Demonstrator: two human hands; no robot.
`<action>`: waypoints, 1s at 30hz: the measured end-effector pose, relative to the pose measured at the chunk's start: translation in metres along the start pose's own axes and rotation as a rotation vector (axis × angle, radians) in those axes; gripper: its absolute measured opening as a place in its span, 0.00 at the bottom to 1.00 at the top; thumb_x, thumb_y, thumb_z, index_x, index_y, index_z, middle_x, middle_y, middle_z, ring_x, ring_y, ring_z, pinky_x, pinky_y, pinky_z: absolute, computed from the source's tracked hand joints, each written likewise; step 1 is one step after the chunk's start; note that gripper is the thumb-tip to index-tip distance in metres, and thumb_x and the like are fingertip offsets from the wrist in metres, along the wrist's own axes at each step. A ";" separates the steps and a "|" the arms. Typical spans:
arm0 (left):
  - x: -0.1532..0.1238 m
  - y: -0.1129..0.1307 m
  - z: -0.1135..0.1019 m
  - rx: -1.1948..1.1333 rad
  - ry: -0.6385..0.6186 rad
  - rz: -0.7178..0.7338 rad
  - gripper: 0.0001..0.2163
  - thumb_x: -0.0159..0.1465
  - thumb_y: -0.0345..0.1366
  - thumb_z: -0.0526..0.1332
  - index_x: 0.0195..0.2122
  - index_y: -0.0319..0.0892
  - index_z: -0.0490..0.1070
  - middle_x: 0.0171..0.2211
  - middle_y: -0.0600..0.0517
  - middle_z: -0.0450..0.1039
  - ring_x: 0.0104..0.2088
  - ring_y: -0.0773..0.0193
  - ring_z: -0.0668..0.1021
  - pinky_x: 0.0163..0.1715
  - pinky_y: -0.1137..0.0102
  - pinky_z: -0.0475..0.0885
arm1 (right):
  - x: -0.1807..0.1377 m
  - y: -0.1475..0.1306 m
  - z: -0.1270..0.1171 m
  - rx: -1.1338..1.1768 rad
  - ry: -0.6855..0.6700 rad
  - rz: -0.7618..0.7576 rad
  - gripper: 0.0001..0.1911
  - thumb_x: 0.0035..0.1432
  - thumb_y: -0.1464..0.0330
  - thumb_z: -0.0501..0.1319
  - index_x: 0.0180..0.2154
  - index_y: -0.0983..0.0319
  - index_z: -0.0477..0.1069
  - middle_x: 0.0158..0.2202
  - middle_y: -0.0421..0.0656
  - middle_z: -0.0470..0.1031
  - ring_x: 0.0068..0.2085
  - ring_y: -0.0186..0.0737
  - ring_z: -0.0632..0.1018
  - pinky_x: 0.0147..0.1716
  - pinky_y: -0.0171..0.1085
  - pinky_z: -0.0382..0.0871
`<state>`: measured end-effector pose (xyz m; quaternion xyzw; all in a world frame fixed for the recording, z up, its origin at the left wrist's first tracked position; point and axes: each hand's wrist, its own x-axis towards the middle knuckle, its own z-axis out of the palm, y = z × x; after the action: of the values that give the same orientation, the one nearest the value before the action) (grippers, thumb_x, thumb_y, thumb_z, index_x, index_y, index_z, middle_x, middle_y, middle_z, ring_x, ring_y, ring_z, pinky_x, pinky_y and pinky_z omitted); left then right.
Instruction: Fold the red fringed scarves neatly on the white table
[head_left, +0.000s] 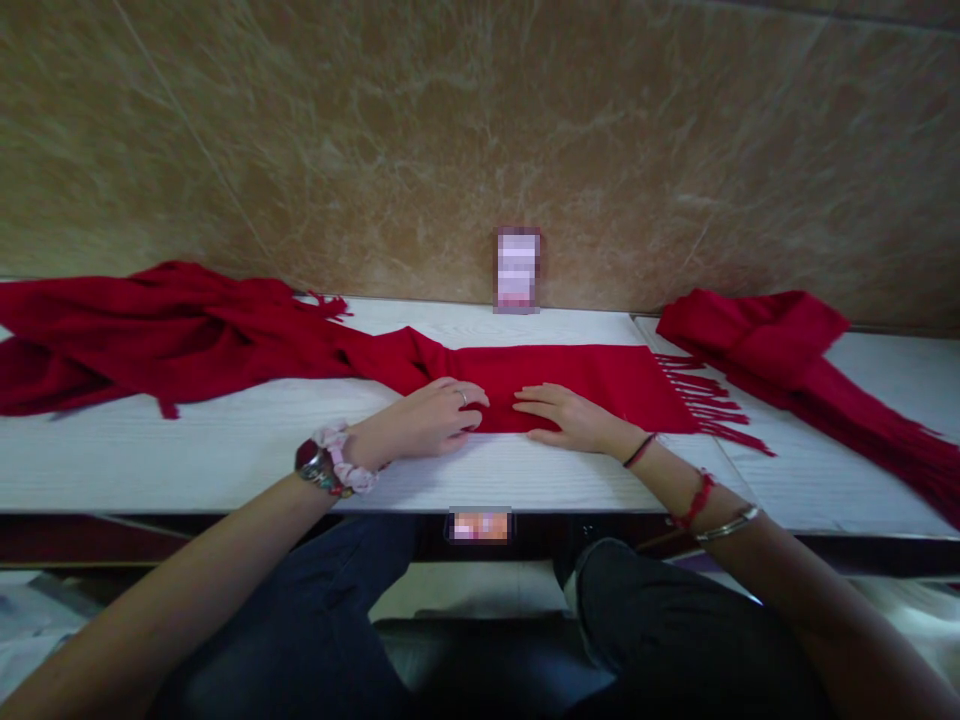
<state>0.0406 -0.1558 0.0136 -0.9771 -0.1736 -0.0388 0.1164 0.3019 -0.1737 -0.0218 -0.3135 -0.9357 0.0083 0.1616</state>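
A long red scarf [592,375] lies across the white table [225,450], flat in the middle, bunched toward the left, with red fringe at its right end. My left hand [431,415] rests on the scarf's near edge, its fingers curled around the fabric. Just to the right, my right hand [570,415] lies flat on the same edge, fingers stretched toward the left hand. The two hands almost touch.
A second red scarf [780,345] lies heaped at the right of the table, trailing toward the near right. A small blurred card [517,270] stands against the brown marbled wall. My knees are under the table's front edge.
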 end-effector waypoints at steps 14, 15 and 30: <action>-0.043 -0.036 -0.008 0.186 -0.130 -0.247 0.06 0.56 0.29 0.60 0.32 0.42 0.77 0.55 0.49 0.67 0.57 0.52 0.65 0.53 0.57 0.61 | -0.002 -0.002 0.001 -0.015 -0.009 0.030 0.20 0.62 0.65 0.54 0.53 0.66 0.68 0.55 0.52 0.68 0.57 0.45 0.68 0.57 0.48 0.61; -0.048 -0.039 -0.008 0.223 -0.154 -0.301 0.07 0.55 0.28 0.60 0.33 0.43 0.77 0.56 0.50 0.67 0.57 0.51 0.65 0.52 0.57 0.62 | -0.002 -0.002 0.002 -0.017 -0.008 0.031 0.20 0.62 0.65 0.54 0.53 0.66 0.68 0.55 0.52 0.69 0.56 0.46 0.68 0.57 0.48 0.61; -0.006 0.016 -0.023 0.240 -0.127 -0.423 0.20 0.61 0.21 0.49 0.48 0.44 0.72 0.53 0.46 0.69 0.57 0.54 0.66 0.52 0.58 0.61 | -0.003 -0.001 0.003 -0.025 0.027 0.018 0.19 0.61 0.65 0.54 0.52 0.64 0.69 0.54 0.51 0.70 0.55 0.45 0.70 0.55 0.47 0.64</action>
<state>0.0396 -0.1776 0.0322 -0.8988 -0.3844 0.0201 0.2098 0.3026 -0.1760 -0.0253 -0.3239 -0.9306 -0.0063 0.1703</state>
